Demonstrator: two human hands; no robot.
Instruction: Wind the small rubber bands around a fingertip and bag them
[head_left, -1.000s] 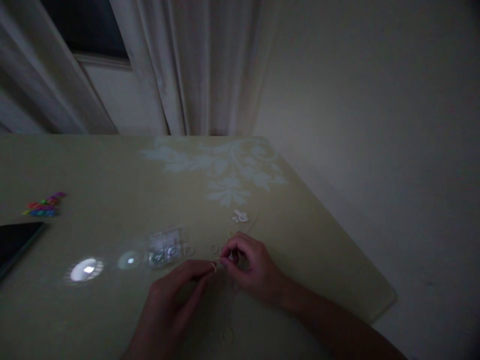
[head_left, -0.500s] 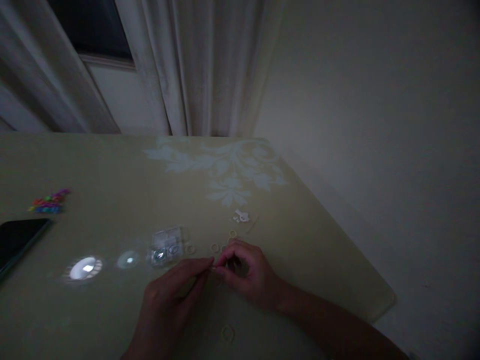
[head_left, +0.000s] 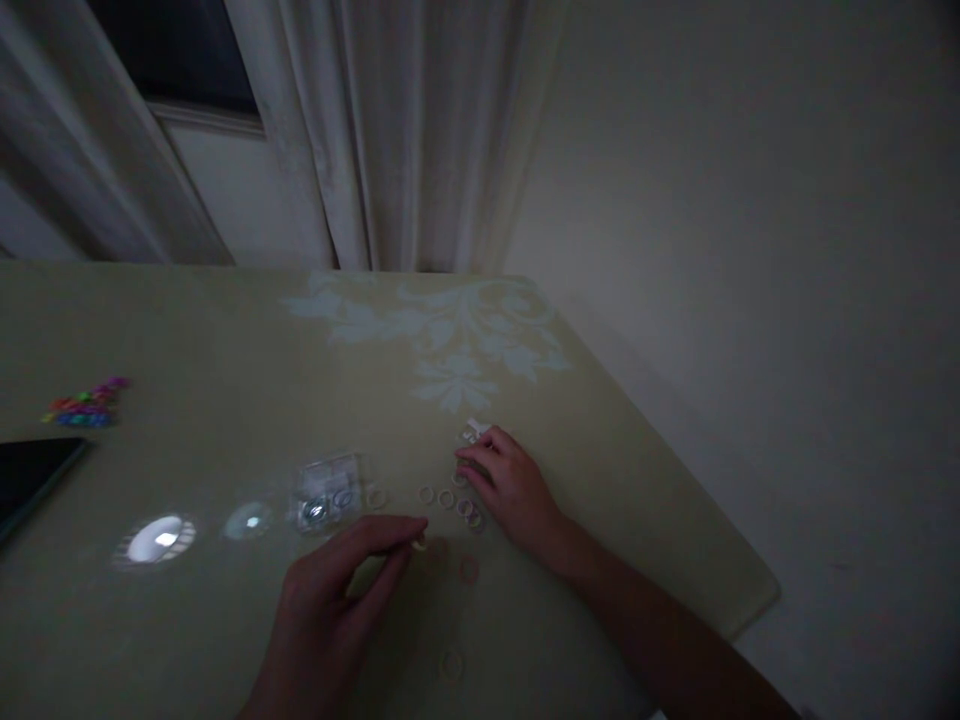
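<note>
Yellowish and tiny, a piece (head_left: 420,546) was pinched by the left hand (head_left: 322,590), likely so it would not be dropped. Loose rings (head_left: 439,497) were laid inside the right edge of the tabletop (head_left: 615,450), probably for easy reach. Whether any was gripped by the right hand (head_left: 516,492) could not be told.

Lighting before you is dim. Beyond the far edge of the desk (head_left: 225,340), pale curtains (head_left: 420,130) flank a dark window (head_left: 176,45); a plain wall (head_left: 750,300) stands past its right edge. Floral print (head_left: 454,340) marks the far right corner; two bright reflections (head_left: 161,540) lie nearer you.
</note>
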